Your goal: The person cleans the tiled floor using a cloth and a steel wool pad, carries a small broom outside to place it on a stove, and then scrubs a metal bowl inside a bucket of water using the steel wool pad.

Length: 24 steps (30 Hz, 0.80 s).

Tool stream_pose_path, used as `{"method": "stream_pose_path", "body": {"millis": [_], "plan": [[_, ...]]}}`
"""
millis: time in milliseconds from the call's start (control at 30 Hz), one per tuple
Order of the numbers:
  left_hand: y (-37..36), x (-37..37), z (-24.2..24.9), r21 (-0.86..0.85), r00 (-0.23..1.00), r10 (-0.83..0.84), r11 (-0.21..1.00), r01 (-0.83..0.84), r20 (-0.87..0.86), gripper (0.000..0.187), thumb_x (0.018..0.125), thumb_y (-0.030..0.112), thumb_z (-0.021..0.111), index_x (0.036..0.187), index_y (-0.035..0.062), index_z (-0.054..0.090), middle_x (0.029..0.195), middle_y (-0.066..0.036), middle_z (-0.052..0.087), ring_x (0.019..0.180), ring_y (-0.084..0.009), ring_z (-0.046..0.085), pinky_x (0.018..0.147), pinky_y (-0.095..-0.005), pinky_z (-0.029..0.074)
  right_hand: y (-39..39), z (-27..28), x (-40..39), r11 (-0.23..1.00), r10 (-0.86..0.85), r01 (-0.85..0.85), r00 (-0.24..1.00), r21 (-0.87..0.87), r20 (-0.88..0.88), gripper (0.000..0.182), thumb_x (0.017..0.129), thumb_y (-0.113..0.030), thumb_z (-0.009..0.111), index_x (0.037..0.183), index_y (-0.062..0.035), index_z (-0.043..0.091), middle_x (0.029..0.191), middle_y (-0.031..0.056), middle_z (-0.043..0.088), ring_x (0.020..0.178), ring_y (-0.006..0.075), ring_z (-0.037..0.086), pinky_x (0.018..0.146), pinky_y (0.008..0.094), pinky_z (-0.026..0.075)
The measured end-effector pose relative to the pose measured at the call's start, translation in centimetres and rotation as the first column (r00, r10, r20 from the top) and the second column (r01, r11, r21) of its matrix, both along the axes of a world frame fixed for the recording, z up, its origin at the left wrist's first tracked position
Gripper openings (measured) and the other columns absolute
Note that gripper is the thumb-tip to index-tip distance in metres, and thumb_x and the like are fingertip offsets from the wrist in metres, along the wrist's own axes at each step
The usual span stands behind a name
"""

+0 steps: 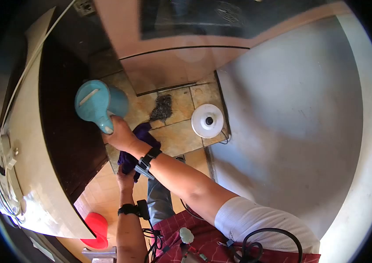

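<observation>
Kettle (116, 100), round light-blue plastic, is upper left of frame w/ R hand (122, 138) fingers curled round its handle (105, 124), L hand (125, 177) at bunched dark-purple cloth (145, 133), can't tell finger pose.

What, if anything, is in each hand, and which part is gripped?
The right hand holds the blue electric kettle by its handle; the left hand holds the dark purple cloth by its near end.
</observation>
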<state>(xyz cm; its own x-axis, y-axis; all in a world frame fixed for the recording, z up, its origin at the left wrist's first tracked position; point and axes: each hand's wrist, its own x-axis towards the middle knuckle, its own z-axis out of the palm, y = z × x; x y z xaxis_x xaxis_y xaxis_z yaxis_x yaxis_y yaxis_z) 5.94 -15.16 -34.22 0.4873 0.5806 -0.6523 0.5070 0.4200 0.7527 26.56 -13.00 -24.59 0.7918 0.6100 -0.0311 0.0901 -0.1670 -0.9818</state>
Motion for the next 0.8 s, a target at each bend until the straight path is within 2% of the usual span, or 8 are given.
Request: {"method": "stream_pose_path", "body": {"millis": [100, 267, 333, 433, 500, 567, 700, 800], "plan": [[-0.1, 0.8, 0.6, 0.209, 0.989, -0.063, 0.974, 0.09, -0.135, 0.05, 0.068, 0.005, 0.071, 0.115, 0.0017, 0.056, 0.094, -0.01, 0.065, 0.083, -0.0194, 0.061, 0.073, -0.0328, 0.05, -2.7, 1.3, 1.4, 0.985, 0.17, -0.166, 0.976, -0.044, 0.138, 0.037, 0.067, -0.018, 0.071, 0.094, 0.0016, 0.055, 0.095, 0.0248, 0.057, 0.095, 0.0394, 0.055, 0.08, 0.041, 0.044], [0.2, 1.8, 0.5, 0.357, 0.965, -0.102, 0.916, 0.185, -0.24, 0.052, 0.065, 0.007, 0.073, 0.114, -0.0005, 0.056, 0.098, -0.013, 0.065, 0.087, -0.0258, 0.062, 0.079, -0.0357, 0.049, -18.6, -2.9, 3.2, 0.962, -0.163, 0.22, 0.939, -0.163, 0.303, 0.038, 0.074, -0.011, 0.068, 0.109, -0.0036, 0.054, 0.106, 0.0153, 0.058, 0.098, 0.0313, 0.055, 0.085, 0.038, 0.045], [0.7, 1.3, -1.0, 0.282, 0.973, -0.098, 0.947, 0.156, -0.209, 0.054, 0.064, 0.009, 0.074, 0.114, -0.0007, 0.057, 0.1, -0.014, 0.065, 0.09, -0.0254, 0.062, 0.081, -0.0356, 0.048, -26.8, -3.7, 3.9, 0.714, -0.239, 0.488, 0.844, -0.502, 0.481, 0.042, 0.07, -0.007, 0.065, 0.109, 0.0002, 0.052, 0.102, 0.0198, 0.056, 0.099, 0.0368, 0.053, 0.087, 0.0415, 0.043], [-0.3, 4.4, 1.8, 0.364, 0.988, -0.1, 0.921, 0.136, -0.117, 0.059, 0.064, 0.015, 0.074, 0.117, -0.0025, 0.055, 0.105, -0.019, 0.064, 0.097, -0.0296, 0.061, 0.088, -0.0372, 0.047, -37.5, -9.8, 5.6, 0.438, -0.02, 0.503, 0.834, -0.745, 0.552, 0.041, 0.069, -0.006, 0.06, 0.109, -0.0001, 0.054, 0.106, 0.0216, 0.056, 0.1, 0.0384, 0.051, 0.09, 0.0443, 0.04], [-1.1, 7.4, 5.1, 0.405, 0.953, -0.155, 0.879, 0.253, -0.259, 0.06, 0.065, 0.018, 0.074, 0.118, -0.0036, 0.054, 0.106, -0.02, 0.063, 0.101, -0.0302, 0.06, 0.089, -0.0375, 0.046, -40.5, -11.1, 6.4, 0.294, -0.041, 0.337, 0.94, -0.895, 0.34, 0.037, 0.07, -0.01, 0.062, 0.105, -0.0028, 0.055, 0.102, 0.0203, 0.058, 0.103, 0.0365, 0.053, 0.09, 0.044, 0.042], [-2.1, 8.0, 3.2, 0.512, 0.961, -0.168, 0.818, 0.261, -0.221, 0.062, 0.064, 0.02, 0.077, 0.116, -0.0042, 0.054, 0.105, -0.022, 0.062, 0.1, -0.032, 0.06, 0.089, -0.0377, 0.046, -41.0, -11.2, 6.2, 0.359, 0.029, 0.45, 0.87, -0.818, 0.491, 0.035, 0.07, -0.012, 0.062, 0.103, -0.0021, 0.056, 0.102, 0.0201, 0.059, 0.101, 0.0381, 0.055, 0.089, 0.0462, 0.043], [-3.8, 10.1, 5.5, 0.58, 0.949, -0.186, 0.756, 0.304, -0.255, 0.053, 0.061, 0.018, 0.075, 0.11, 0.003, 0.061, 0.096, -0.023, 0.065, 0.091, -0.0363, 0.063, 0.08, -0.0402, 0.049, -39.4, -9.7, 6.9, 0.254, 0.085, 0.177, 0.975, -0.951, 0.205, 0.019, 0.07, -0.014, 0.061, 0.086, -0.0046, 0.056, 0.083, 0.0157, 0.063, 0.081, 0.0369, 0.061, 0.071, 0.0455, 0.051], [-4.2, 9.5, 8.2, 0.483, 0.927, -0.2, 0.807, 0.34, -0.318, 0.052, 0.062, 0.019, 0.073, 0.11, 0.0033, 0.061, 0.097, -0.022, 0.065, 0.092, -0.0348, 0.063, 0.081, -0.0403, 0.049, -38.9, -8.2, 4.5, 0.535, 0.135, 0.135, 0.961, -0.834, 0.242, 0.013, 0.07, -0.013, 0.059, 0.078, -0.0043, 0.052, 0.074, 0.0168, 0.06, 0.068, 0.0377, 0.058, 0.059, 0.0457, 0.047]]}}
